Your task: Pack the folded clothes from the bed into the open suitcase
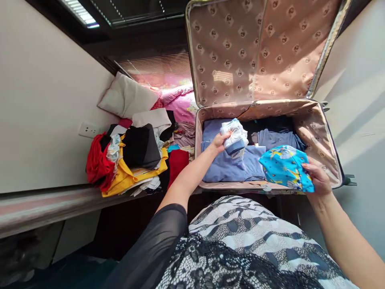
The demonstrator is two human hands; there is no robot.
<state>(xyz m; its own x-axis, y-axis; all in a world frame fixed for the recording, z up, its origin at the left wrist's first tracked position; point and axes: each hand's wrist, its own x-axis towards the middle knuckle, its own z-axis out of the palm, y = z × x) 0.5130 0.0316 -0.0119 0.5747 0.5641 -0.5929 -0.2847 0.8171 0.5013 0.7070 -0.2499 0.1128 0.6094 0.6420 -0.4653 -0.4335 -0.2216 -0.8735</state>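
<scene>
An open suitcase [327, 148] with a patterned pink-beige lining lies in front of me. Over its left half, my left hand [221, 142] is closed on a folded bundle of white and blue clothing [234, 134]. My right hand [319, 176] grips the right edge of a bright blue printed cloth [284, 162], held above the case's front right rim. Folded light-blue garments [224, 170] lie in the left part of the case. Dark grey-blue clothing [279, 138] fills the right part, with black fabric behind it.
The suitcase lid [240, 52] stands raised at the back. Left of the case sits a heap of clothes, with a yellow garment [120, 180], a red garment [100, 162] and a black one [140, 146]. A pale pillow [128, 96] leans by the wall socket [88, 129].
</scene>
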